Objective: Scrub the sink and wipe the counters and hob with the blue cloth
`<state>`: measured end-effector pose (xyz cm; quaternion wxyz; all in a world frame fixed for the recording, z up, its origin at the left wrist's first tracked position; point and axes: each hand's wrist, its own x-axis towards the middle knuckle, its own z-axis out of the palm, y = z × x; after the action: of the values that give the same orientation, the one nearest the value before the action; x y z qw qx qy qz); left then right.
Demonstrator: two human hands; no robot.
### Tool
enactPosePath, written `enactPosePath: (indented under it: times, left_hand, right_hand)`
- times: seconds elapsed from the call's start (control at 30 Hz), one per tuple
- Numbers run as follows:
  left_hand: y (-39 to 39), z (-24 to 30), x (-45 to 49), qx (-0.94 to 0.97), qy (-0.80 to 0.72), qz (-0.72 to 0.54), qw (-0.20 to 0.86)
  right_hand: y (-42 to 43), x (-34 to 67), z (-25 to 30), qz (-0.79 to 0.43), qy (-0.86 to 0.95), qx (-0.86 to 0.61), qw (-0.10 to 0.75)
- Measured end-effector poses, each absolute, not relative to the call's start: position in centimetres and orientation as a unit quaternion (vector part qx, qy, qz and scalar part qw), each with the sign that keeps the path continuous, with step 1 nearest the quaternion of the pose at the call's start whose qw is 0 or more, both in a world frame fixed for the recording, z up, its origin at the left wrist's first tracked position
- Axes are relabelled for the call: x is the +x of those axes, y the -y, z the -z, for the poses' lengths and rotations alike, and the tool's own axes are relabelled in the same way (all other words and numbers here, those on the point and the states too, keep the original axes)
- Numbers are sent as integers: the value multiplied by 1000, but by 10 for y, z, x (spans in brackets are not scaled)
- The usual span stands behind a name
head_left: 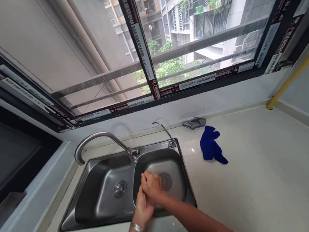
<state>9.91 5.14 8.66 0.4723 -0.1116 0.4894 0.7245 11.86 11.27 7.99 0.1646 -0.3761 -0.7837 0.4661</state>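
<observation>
Both my hands are clasped together over the right basin of a steel sink (176,162). My right hand (152,185) comes in from the right and lies on top, its fingers closed round my left hand (143,207). Beneath it, my left hand points away from me, with a silvery bracelet (138,228) on its wrist. Its fingers are mostly covered by the right hand, so how they are bent cannot be made out. The skin of the left hand looks wet. No other object shows between the hands.
The left basin (96,192) has a round drain (120,189). A large curved faucet (96,134) swings out left, and a thin small spout (164,127) stands behind the right basin. Blue gloves (211,144) and a grey cloth-like piece (194,123) lie on the counter (265,167) below the window.
</observation>
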Motion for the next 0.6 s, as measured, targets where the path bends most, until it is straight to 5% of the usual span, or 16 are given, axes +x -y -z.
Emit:
enactPosePath:
  times: [0.2,0.4,0.6]
  left_hand:
    - [-52,-109,110,-75,-539,-707,452]
    - [-27,-112,90,5,-671,-664,329]
    - [-18,-126,84,8,-604,-740,297]
  right_hand:
    - [-169,120,-77,-534,736,-392,138]
    - [-157,149,-66,-752,611,-167,184]
    - [-156,163,-64,-861,441,-100,232]
